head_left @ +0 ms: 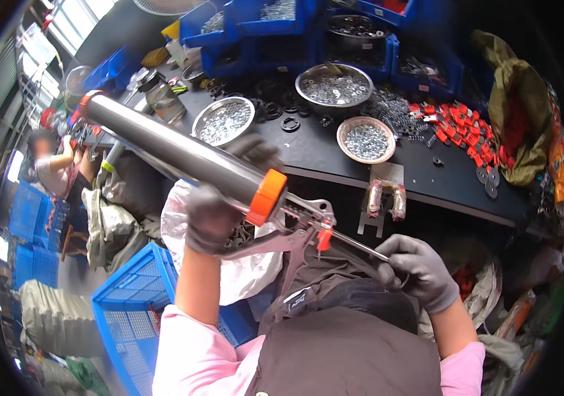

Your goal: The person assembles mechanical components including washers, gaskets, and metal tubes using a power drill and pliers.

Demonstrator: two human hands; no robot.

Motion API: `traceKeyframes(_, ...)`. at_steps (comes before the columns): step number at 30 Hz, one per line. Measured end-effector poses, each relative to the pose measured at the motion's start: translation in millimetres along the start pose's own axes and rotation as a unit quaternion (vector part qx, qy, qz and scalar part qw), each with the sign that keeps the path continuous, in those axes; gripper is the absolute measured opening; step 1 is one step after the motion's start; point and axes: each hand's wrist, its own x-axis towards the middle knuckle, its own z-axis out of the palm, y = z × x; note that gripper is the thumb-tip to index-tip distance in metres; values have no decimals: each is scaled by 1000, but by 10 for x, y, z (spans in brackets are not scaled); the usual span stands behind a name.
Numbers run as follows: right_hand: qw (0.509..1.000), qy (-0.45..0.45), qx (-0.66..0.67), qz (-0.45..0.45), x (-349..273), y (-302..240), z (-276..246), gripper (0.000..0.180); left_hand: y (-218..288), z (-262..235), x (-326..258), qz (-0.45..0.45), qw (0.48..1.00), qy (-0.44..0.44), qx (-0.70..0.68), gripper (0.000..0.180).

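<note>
A caulking gun [176, 145] with a long silver barrel and orange end caps lies slantwise across the view, its far end up to the left. My left hand [211, 221], in a grey glove, is wrapped around the barrel close to the near orange cap [267, 197]. Dark glove fingers show past the barrel's other side. Below that cap are the grey handle and trigger [298, 247], with a small red catch [324, 239] beside them. My right hand [421, 269], also gloved, is closed on the end of the thin metal plunger rod [361, 246].
On the black workbench [308, 155] stand metal bowls of small parts [335, 86] and a pink bowl [366, 140]. Red clips [457, 125] and springs lie to the right. Blue bins [269, 49] line the back. A blue crate [130, 317] sits lower left; another person [54, 165] sits far left.
</note>
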Motion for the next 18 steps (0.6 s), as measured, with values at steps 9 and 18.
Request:
traceKeyframes(9, 996, -76, 51, -10, 387, 127, 164, 36, -616, 28, -303, 30, 972, 162, -169, 39)
traceKeyframes(18, 908, -157, -362, -139, 1057, 124, 789, 39, 47, 276, -1171, 340, 897, 276, 66, 19)
